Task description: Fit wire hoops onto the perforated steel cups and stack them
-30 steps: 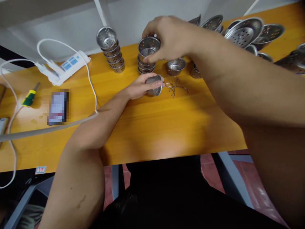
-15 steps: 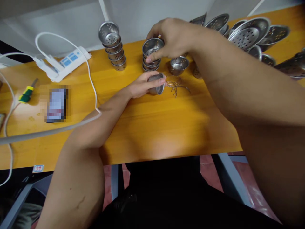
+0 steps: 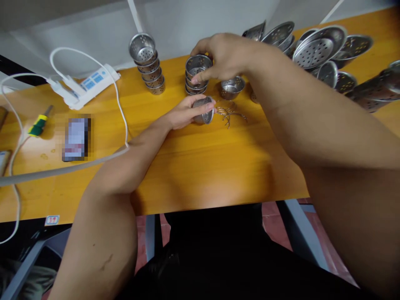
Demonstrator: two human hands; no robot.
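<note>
My left hand [image 3: 187, 111] is wrapped around a small perforated metal cup [image 3: 204, 110], tilted so its mouth faces right, just over the table. Farther back, my right hand [image 3: 217, 58] reaches over a short stack of perforated metal cups [image 3: 196, 85]. Its thumb presses the near side of the top cup [image 3: 200, 63], while the other fingers go behind the rim and are partly hidden. Bent metal wires [image 3: 230, 113] lie right of the held cup. A single cup [image 3: 231, 87] stands behind the wires.
A taller cup stack [image 3: 150, 62] stands by the wall. Perforated bowls and cups [image 3: 320, 48] crowd the back right. To the left are a white power strip [image 3: 93, 85], a green-yellow tool [image 3: 39, 124] and a phone [image 3: 76, 138]. A white cable [image 3: 120, 104] crosses my left forearm.
The view has shifted slightly. Both hands keep nearly the same places, the left around its cup and the right at the top of the short stack.
</note>
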